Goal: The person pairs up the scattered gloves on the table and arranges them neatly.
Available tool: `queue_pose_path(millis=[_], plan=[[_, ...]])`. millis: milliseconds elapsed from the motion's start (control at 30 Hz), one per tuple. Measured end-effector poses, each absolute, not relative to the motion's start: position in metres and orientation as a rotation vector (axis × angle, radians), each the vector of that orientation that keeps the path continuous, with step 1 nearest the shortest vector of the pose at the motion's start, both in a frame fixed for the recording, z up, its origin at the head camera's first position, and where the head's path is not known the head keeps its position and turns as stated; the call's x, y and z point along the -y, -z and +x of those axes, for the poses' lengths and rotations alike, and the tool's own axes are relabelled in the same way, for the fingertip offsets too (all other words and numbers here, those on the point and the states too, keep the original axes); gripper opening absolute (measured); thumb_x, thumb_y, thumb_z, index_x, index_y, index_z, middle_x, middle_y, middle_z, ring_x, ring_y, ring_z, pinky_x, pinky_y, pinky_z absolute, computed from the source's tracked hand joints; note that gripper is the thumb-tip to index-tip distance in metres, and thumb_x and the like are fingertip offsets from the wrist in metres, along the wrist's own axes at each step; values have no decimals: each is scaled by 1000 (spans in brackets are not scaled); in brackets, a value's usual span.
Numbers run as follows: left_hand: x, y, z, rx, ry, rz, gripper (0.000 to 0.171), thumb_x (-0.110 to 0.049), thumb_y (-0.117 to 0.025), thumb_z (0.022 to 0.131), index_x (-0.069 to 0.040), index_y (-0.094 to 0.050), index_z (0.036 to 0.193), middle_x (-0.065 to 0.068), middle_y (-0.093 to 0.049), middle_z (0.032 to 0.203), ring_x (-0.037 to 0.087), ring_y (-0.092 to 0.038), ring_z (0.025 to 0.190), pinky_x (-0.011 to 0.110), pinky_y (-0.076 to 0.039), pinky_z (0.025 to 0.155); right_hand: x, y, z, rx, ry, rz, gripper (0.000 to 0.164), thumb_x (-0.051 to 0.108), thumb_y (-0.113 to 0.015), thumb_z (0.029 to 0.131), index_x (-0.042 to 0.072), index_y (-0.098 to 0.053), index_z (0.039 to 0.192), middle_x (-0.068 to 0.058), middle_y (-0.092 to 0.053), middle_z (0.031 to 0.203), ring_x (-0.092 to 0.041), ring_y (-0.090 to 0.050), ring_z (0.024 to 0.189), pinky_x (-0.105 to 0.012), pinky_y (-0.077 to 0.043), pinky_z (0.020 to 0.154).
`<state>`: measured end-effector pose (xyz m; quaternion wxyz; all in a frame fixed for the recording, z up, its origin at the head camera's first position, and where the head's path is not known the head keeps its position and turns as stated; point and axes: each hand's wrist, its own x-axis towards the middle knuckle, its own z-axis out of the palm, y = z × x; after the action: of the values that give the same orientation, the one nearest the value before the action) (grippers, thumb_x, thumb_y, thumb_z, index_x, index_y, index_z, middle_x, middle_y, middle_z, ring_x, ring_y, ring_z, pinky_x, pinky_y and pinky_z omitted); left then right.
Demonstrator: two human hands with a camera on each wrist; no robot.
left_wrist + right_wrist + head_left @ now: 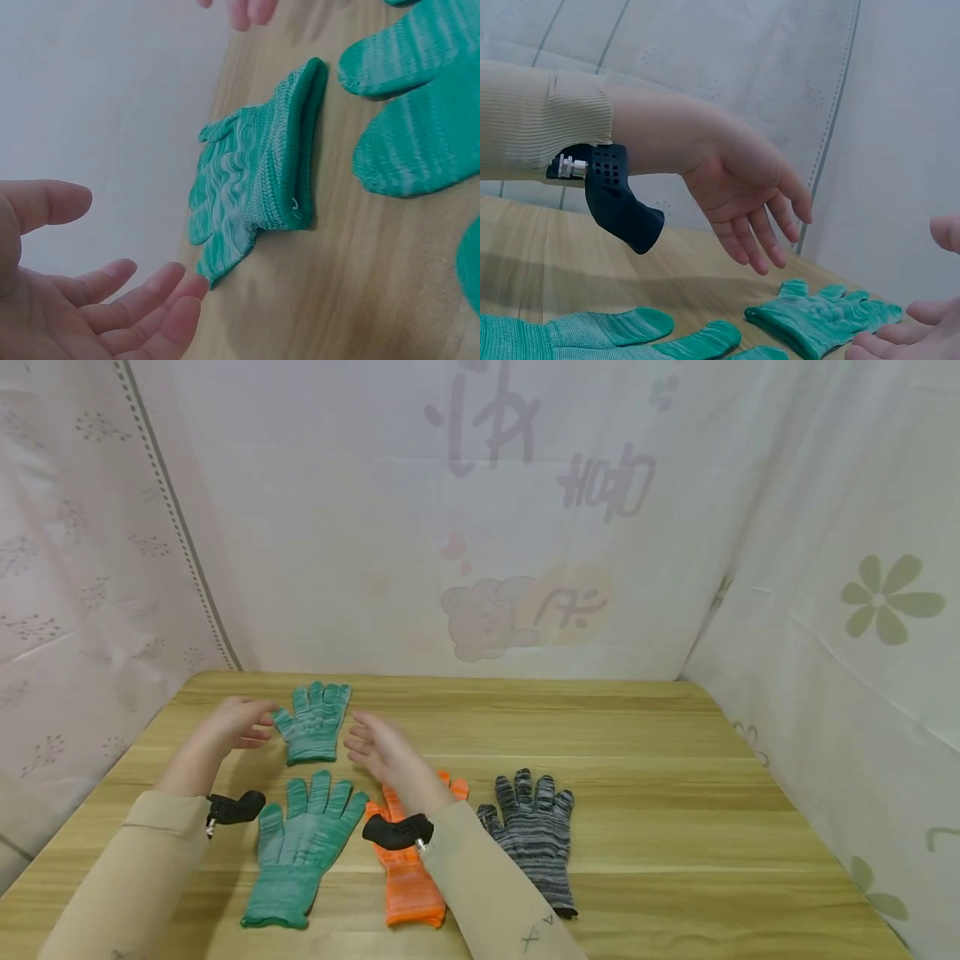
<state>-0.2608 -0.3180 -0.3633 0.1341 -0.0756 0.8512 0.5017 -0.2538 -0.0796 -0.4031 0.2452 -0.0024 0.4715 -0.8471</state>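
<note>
A small green-and-white knit glove [313,724] lies flat near the table's back edge, fingers pointing away. My left hand [242,722] is just left of it, over its thumb side, with fingers loosely bent and holding nothing. On the glove's other side is my right hand [384,750], relaxed and holding nothing, palm turned inward. In the left wrist view the glove's cuff [304,150] gapes slightly, and my left fingers [142,307] are close to its thumb. From the right wrist, my left hand [742,172] shows hovering above the table with fingers spread downward.
Nearer me lies a larger green glove [300,852]. Beside it is an orange glove [415,889], partly covered by my right forearm, then a black-and-grey glove [534,835]. The wooden table [675,810] is bordered by printed white curtains [360,527] at the back and sides.
</note>
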Motion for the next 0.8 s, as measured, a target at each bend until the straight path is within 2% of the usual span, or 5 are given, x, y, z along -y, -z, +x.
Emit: queue_pose_path(millis=[267,467,667,800], plan=[[321,366,-269,-2372,-1511,-273,71,-36,-38,102,13,-13,147,39,-28,141,45,-45,121,47,-42,98,87,412,-256,-1124,2346,74,73,37,-46,102,-3,-11,152,-32,-12,152,-46,-18,138,-50,-20,111],[330,376,-277,-2301,-1553,-342,71,-36,-37,102,13,-11,147,39,-32,140,36,-55,110,45,-44,97,89,420,-259,-1066,2371,102,78,43,-45,100,-3,-8,152,-32,-12,152,-44,-16,139,-50,-17,112],[333,382,-281,-2255,-1598,-329,66,-34,-33,103,9,-12,149,38,-33,140,32,-58,108,44,-44,97,92,423,-262,-1040,2380,107,79,45,-43,100,-5,-8,151,-33,-13,151,-44,-16,139,-50,-17,112],[329,382,-284,-2229,-1609,-352,70,-33,-35,103,11,-6,148,38,-33,140,27,-61,101,42,-46,95,94,423,-263,-1052,2368,105,77,44,-40,101,-4,-8,151,-33,-15,150,-45,-18,138,-49,-18,112]])
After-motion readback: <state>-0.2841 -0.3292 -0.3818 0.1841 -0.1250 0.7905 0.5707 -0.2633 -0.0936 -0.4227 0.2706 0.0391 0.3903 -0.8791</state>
